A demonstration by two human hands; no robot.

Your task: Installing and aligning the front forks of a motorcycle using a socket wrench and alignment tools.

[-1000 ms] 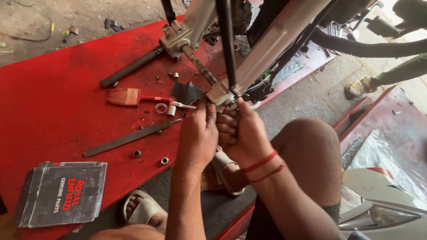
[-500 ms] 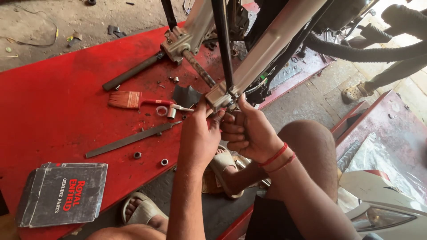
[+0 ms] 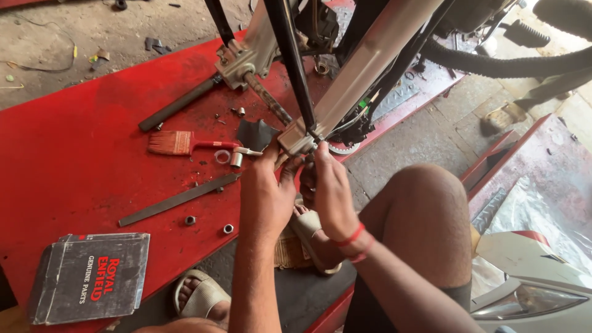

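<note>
Both my hands work at the lower end of a silver fork leg [image 3: 364,77] of a motorcycle standing on a red lift table [image 3: 74,160]. My left hand [image 3: 266,191] grips the fork's bottom end [image 3: 296,142] from the left, fingers curled around it. From the right, my right hand [image 3: 330,188], with red threads on the wrist, pinches at the same end; what its fingertips hold is hidden. A second fork leg [image 3: 246,55] with a dark axle rod [image 3: 179,105] sits further back.
On the table lie a paint brush [image 3: 179,143], a washer [image 3: 222,156], a small metal spacer [image 3: 236,160], a flat file [image 3: 179,199], two nuts [image 3: 209,224] and a dark parts box [image 3: 89,277]. My sandalled feet [image 3: 197,293] rest below. A tyre [image 3: 512,61] is at right.
The view has shifted slightly; my hands stay at the fork's bottom end with small finger movements. Nothing on the table has moved.
</note>
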